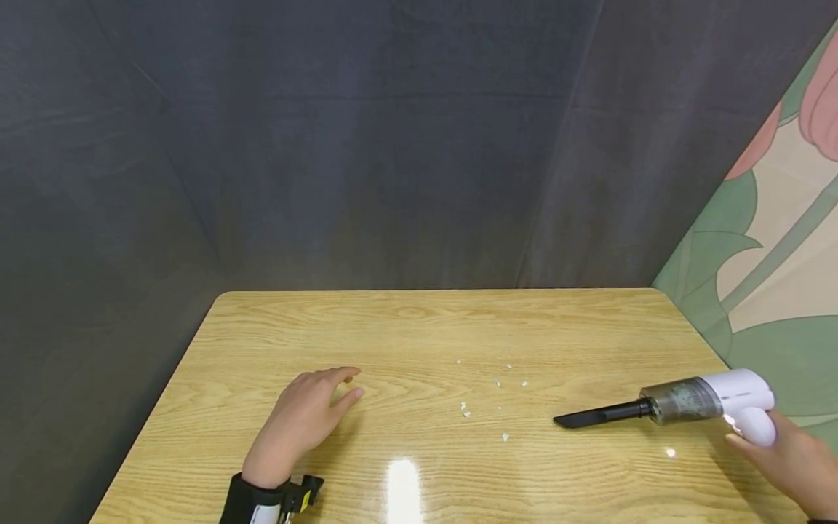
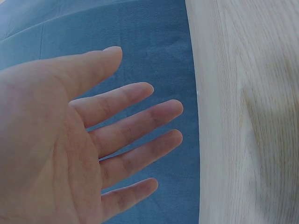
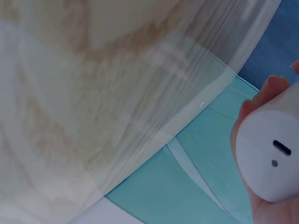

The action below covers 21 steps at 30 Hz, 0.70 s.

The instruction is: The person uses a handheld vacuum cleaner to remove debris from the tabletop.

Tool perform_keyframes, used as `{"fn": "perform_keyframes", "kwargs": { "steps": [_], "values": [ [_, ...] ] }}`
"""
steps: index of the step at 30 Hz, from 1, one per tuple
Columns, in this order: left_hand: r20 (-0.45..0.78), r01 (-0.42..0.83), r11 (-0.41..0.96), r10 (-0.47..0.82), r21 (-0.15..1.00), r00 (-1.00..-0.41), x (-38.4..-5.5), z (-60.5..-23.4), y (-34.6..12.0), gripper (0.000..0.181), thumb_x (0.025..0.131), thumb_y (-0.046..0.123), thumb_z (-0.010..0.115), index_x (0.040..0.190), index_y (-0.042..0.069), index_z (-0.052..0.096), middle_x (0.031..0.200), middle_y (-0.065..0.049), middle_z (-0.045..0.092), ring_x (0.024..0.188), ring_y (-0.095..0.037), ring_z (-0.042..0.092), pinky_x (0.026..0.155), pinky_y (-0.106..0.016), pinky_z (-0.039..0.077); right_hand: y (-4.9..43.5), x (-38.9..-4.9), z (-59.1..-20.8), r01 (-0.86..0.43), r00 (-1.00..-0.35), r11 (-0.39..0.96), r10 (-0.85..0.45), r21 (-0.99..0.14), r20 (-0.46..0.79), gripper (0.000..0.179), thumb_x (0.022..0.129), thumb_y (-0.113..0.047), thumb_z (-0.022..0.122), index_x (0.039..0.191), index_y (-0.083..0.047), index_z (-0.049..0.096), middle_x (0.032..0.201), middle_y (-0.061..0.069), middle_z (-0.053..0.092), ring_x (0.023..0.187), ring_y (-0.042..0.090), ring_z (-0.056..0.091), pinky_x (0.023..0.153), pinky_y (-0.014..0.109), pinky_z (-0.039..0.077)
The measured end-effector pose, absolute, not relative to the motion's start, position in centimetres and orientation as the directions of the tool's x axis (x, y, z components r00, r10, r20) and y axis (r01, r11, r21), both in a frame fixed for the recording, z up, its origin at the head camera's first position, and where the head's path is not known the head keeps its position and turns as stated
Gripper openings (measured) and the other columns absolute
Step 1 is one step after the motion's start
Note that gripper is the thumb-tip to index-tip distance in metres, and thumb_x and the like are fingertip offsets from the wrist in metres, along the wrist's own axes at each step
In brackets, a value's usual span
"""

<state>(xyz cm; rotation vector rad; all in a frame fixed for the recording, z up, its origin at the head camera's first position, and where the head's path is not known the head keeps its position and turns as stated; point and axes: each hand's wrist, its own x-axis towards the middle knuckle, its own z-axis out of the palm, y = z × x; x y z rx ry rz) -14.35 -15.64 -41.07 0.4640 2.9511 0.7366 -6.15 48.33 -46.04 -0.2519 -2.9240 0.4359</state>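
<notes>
My right hand grips the handle of a white handheld vacuum cleaner at the right side of the table. Its clear dust cup leads to a black crevice nozzle that points left. In the right wrist view the rounded white handle end shows a slot and a small dot, with fingers wrapped behind it. Several small white scraps lie scattered on the table left of the nozzle tip. My left hand hovers over the left part of the table, holding nothing, its fingers spread and relaxed.
The wood-grain table has its back edge against a dark curtain. A floral-patterned cloth hangs along the right side. Light reflects off the table's front middle. A black strap with a camera sits on my left wrist.
</notes>
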Motion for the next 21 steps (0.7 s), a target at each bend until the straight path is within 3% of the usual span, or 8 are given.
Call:
{"fn": "perform_keyframes", "kwargs": {
  "steps": [7,21],
  "values": [
    [0.008,0.262,0.84,0.293,0.475,-0.956,-14.4,-41.3,-15.7,0.039,0.098,0.033,0.065,0.131,0.012,0.066,0.127,-0.005,0.066,0.116,-0.032,0.061,0.102,-0.052,0.047,48.0,-6.9,-46.0,0.118,-0.977,0.947,0.164,-0.3,0.134,0.035,0.09,-0.024,0.071,0.084,0.004,0.052,0.063,0.003,0.048,0.055,0.021,0.046,0.045,0.035,0.034],
    [0.015,0.251,0.843,0.278,0.476,-0.96,-14.4,-41.3,-15.8,0.038,0.098,0.032,0.066,0.13,0.013,0.066,0.128,-0.005,0.066,0.116,-0.033,0.061,0.103,-0.053,0.046,46.8,-10.3,-45.0,0.144,-0.979,0.948,0.178,-0.285,0.097,0.047,0.089,-0.028,0.072,0.091,0.013,0.05,0.065,0.011,0.052,0.055,0.028,0.051,0.043,0.038,0.035]
  ]
}}
